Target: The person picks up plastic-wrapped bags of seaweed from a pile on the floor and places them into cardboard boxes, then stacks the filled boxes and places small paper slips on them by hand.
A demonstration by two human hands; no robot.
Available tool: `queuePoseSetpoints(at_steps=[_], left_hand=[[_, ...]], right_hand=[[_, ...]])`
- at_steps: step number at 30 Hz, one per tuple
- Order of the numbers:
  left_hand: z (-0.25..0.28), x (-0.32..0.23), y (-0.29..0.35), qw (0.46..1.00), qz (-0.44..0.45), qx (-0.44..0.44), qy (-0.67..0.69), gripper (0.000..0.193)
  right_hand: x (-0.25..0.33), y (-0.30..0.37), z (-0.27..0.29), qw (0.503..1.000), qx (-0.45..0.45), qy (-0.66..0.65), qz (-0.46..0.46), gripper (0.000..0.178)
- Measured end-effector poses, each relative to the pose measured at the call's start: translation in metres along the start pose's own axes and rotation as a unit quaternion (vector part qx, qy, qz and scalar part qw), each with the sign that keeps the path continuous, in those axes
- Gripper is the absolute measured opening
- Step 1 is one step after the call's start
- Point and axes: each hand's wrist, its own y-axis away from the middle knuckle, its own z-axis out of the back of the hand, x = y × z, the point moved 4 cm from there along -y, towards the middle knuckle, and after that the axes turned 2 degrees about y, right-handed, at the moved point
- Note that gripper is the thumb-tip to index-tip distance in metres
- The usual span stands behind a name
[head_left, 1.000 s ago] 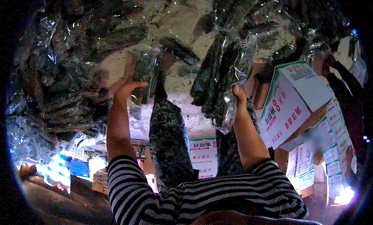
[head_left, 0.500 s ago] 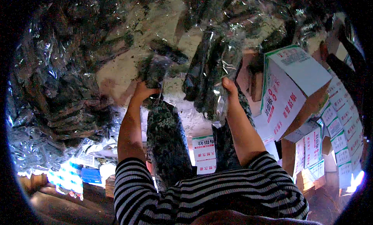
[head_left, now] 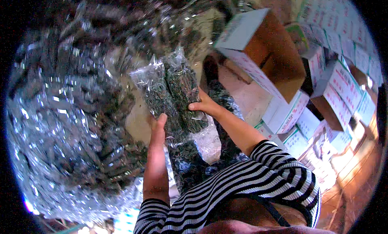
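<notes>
Two clear plastic packets of dark, shredded, dried-looking strips are held side by side in front of me. My left hand (head_left: 159,124) is closed on the edge of the left packet (head_left: 155,92), thumb on top. The right packet (head_left: 184,86) is gripped at its near right edge by my right hand (head_left: 205,104), its thumb lying across the front. The packets touch or overlap along the middle, and their crinkled plastic ends stick out at the far side. Fingers beneath them are hidden. Below hang my patterned dark trouser legs (head_left: 184,161).
A large heap of similar packets (head_left: 72,125) spreads over the left and far side. An open white carton (head_left: 279,60) with a brown inside lies tilted at the right. More white cartons (head_left: 337,86) are stacked beyond it. A pale floor patch (head_left: 246,92) shows between.
My view has swung to the right. The hands have come closer together, bringing the packets side by side with their faces upward. The open carton now shows its inside.
</notes>
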Motion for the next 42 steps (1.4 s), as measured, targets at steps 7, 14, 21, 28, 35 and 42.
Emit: queuePoseSetpoints(at_steps=[7, 14, 21, 28, 35, 42], left_hand=[[-0.198, -0.175, 0.000, 0.957, -0.045, 0.285, -0.016, 0.086], [-0.429, -0.141, -0.075, 0.873, 0.167, 0.442, -0.119, 0.071], [-0.450, -0.080, -0.191, 0.908, -0.163, 0.218, -0.317, 0.078], [-0.370, -0.121, -0.143, 0.762, -0.480, 0.149, -0.409, 0.070], [-0.334, -0.014, -0.143, 0.867, -0.170, 0.263, -0.388, 0.068], [-0.272, 0.082, -0.110, 0.923, -0.182, 0.279, -0.193, 0.057]], right_hand=[[0.117, 0.112, 0.116, 0.983, -0.172, -0.025, 0.063, 0.102], [0.155, 0.155, 0.283, 0.910, -0.256, -0.327, 0.010, 0.051], [0.109, 0.054, 0.353, 0.922, -0.305, -0.236, -0.023, 0.056], [-0.045, -0.019, 0.376, 0.908, -0.396, 0.084, -0.105, 0.102], [-0.113, -0.004, 0.385, 0.888, -0.362, 0.258, -0.118, 0.079], [-0.160, 0.076, 0.487, 0.809, -0.366, 0.455, -0.071, 0.050]])
